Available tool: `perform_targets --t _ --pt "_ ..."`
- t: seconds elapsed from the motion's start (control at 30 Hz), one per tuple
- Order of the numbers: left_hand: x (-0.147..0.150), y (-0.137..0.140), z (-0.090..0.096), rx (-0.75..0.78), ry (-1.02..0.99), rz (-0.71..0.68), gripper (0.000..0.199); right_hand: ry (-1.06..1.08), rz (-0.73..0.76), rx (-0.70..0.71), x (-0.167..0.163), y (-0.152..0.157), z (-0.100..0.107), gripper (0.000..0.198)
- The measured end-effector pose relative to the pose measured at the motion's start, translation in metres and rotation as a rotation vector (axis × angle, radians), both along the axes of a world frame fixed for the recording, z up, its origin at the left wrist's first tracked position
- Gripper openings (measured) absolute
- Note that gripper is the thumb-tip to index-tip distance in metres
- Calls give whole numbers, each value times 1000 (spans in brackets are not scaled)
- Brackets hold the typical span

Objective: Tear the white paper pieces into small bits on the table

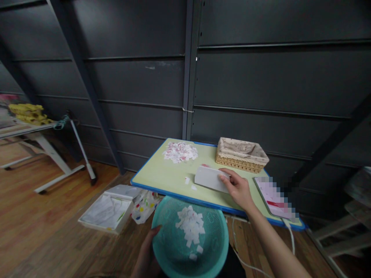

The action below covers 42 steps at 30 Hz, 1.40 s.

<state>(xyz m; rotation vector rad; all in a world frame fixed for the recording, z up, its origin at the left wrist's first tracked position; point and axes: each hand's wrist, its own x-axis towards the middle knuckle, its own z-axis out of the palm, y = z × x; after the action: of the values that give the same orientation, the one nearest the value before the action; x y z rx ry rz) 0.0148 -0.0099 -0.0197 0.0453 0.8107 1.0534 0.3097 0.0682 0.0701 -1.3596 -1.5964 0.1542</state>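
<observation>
The right hand (238, 188) pinches a white card (211, 178) between thumb and fingers over the table (158, 172), near loose scraps (187, 180), while the left hand (148, 249) grips the rim of a green basin (215, 247) holding paper bits (191, 226), its fingers mostly hidden.

left hand (148, 250) partly hidden behind teal basket (213, 234), tablet (272, 197) partly pixelated

1. The dark wall (136, 31) looks dim; the tabletop (162, 173) is brighter, fairly evenly lit.
2. Wide-angle distortion stretches the outer edges, which look soft.
3. Coarse pixel blocks hide part of the tablet (268, 196).
</observation>
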Motion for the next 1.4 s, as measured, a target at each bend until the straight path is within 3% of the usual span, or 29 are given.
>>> perform_targets --t 0.13,0.3,0.53,0.63,0.73,0.9,1.0,1.1,1.27,1.4 --pt "0 -1 -2 60 115 -7 57 -13 32 37 -5 -8 -12 23" --pt "-1 0 -1 100 151 16 28 -103 110 120 -11 -31 -26 23" --pt "-3 2 5 76 94 -15 13 -242 165 271 -24 -65 -33 28" --pt "-3 3 4 80 101 -9 14 -212 71 338 -25 -58 -33 24" --pt "-3 4 5 70 125 22 12 -193 -17 313 -26 -38 -31 22" --pt "-3 6 17 70 166 53 5 -290 57 224 -33 -4 -29 23" --pt "-4 7 23 44 177 78 5 -349 127 211 -38 0 -29 21" --pt "-4 8 28 20 181 81 13 -343 215 199 -39 -13 -29 18" --pt "-5 8 31 2 149 69 44 -285 349 187 -39 -47 -23 19" --pt "-5 5 31 12 161 34 55 -281 320 210 -36 -57 -20 17"
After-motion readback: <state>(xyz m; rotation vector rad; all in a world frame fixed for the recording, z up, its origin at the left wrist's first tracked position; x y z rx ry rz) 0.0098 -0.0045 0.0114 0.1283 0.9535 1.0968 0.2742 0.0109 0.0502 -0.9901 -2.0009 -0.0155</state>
